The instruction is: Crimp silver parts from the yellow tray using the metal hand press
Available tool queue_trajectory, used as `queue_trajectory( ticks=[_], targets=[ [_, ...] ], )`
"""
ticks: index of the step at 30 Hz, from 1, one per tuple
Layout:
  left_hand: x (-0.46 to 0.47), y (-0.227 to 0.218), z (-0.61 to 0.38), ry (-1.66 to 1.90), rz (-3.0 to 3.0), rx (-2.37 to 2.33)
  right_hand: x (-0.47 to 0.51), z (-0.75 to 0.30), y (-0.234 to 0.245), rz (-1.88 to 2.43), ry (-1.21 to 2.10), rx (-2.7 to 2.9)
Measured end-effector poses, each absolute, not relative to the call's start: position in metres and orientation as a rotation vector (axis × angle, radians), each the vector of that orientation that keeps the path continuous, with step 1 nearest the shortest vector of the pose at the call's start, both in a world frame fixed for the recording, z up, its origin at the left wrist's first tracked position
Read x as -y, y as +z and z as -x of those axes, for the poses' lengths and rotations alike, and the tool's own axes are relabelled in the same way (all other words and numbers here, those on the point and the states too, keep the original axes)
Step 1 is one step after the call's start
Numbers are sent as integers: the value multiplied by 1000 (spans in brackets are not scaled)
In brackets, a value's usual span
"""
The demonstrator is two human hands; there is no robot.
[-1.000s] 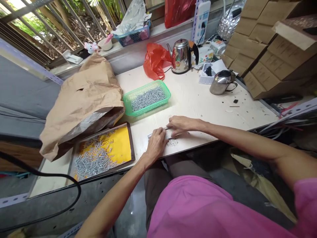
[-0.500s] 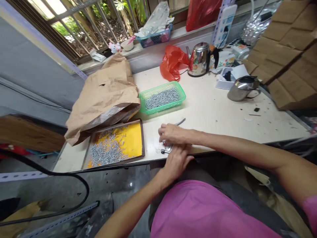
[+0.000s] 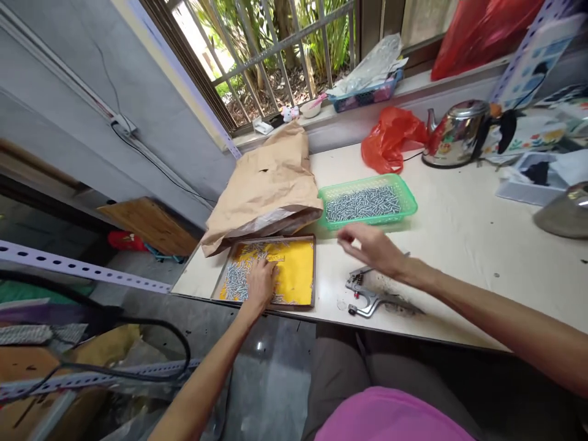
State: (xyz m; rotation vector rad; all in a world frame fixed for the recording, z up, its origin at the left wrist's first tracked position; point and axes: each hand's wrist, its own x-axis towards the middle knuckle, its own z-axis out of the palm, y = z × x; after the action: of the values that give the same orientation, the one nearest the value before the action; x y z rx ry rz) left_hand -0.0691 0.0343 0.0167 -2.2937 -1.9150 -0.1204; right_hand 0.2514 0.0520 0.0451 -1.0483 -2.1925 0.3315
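My left hand (image 3: 261, 283) reaches down into a shallow tray (image 3: 314, 272) with a yellow bottom, fingers bent together among small silvery metal pins (image 3: 235, 280). Its fingertips are partly hidden, so what they pinch cannot be made out. Over the table, just in front of the green basket (image 3: 407, 211), my right hand (image 3: 374, 248) hovers with thumb and fingers apart; nothing shows in it, though it is slightly blurred. Below that hand a metal plier-like hand tool (image 3: 370, 301) lies on the table by the front edge, untouched. Many similar metal pins (image 3: 362, 205) fill the basket.
A large brown paper bag (image 3: 271, 177) lies behind the tray. Farther back are a red plastic bag (image 3: 390, 144) and a steel kettle (image 3: 459, 131). A white box (image 3: 523, 187) and a metal pot (image 3: 565, 211) stand at the right. The barred window (image 3: 280, 55) is behind.
Both hands have left the hand tool, which now lies on the table. My left hand went left into the tray; my right hand rose toward the basket. The view has turned left.
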Motion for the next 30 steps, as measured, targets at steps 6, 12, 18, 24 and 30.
queue_trajectory(
  ticks=[6,12,18,24,30],
  targets=[
    [-62,16,79,11,2514,1730,-122,-291,68,1554,97,2076],
    [-81,8,90,-38,2486,1733,-97,-310,34,1526,164,2242],
    [-47,40,20,-502,2526,2134,-74,-316,83,1669,90,2131],
    [-2,27,-68,-956,2700,3074,-17,-311,59,1514,498,2525],
    [1,3,-83,-875,2538,3495,32,-302,-4,1697,522,2623]
  ],
)
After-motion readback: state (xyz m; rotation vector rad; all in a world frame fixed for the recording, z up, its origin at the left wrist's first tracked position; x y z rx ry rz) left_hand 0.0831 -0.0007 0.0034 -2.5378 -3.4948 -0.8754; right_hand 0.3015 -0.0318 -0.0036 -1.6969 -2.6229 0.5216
